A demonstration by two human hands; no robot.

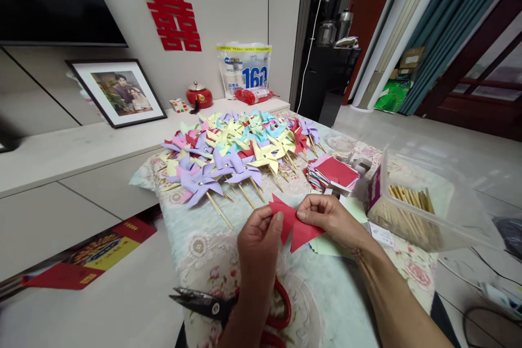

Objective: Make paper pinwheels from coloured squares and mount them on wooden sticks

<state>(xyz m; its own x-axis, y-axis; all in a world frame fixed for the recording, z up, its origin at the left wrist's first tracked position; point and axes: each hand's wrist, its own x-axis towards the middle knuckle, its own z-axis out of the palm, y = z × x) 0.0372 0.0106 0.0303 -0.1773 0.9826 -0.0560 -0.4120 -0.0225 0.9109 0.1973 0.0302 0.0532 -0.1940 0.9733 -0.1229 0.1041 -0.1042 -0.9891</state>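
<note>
Between my two hands is a red paper square with slits cut in from its corners point(304, 235), held above the table. My left hand point(261, 234) pinches its left part between thumb and fingers. On the right side, my right hand point(326, 216) grips the paper's upper edge with thumb and forefinger. Under my left forearm lie scissors point(214, 304) with red handles and dark blades, partly hidden. Finished paper pinwheels point(240, 168) in purple, yellow, red and blue are heaped on sticks beyond my hands. A stack of coloured paper squares point(336, 171) sits behind my right hand.
A clear plastic box point(408, 206) with wooden sticks point(411, 199) stands at the right of the flowered tablecloth point(338, 288). Pale green paper point(332, 244) lies beneath my right hand. Behind the table, a white cabinet point(122, 144) carries a framed photo point(122, 92) and a red jar point(199, 98).
</note>
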